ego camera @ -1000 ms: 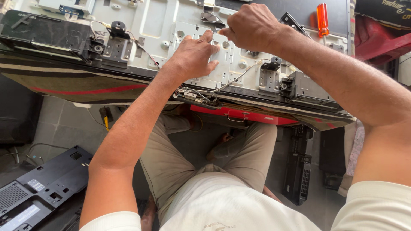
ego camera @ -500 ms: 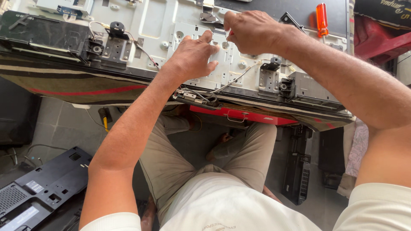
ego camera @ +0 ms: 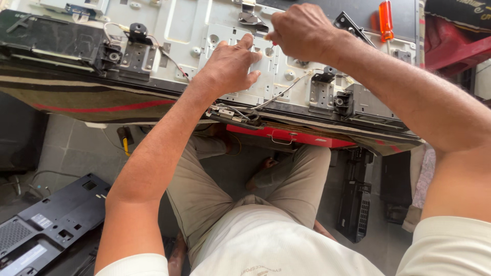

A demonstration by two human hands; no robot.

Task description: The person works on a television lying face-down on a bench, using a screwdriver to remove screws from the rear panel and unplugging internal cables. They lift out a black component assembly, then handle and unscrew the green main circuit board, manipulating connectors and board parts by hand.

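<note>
A flat-screen panel lies face down with its white metal back chassis (ego camera: 179,25) towards me. My left hand (ego camera: 232,66) rests flat on a perforated metal plate (ego camera: 279,76) of the chassis, fingers spread, holding nothing. My right hand (ego camera: 302,33) is clenched just above the left fingertips. It grips a small tool that is mostly hidden; only a red sliver (ego camera: 274,44) shows under the fist. Thin wires (ego camera: 279,94) run from a bracket (ego camera: 322,89) to a connector at the panel's near edge.
An orange-handled screwdriver (ego camera: 386,20) lies on the panel at the top right. A striped cloth (ego camera: 92,99) hangs under the panel. Black plastic covers (ego camera: 51,225) lie on the floor at left, a black part (ego camera: 355,204) at right, and a red stool (ego camera: 455,46) beyond.
My right hand has moved left and slightly down, closing the gap to my left hand's fingertips. The left hand has stayed on the plate.
</note>
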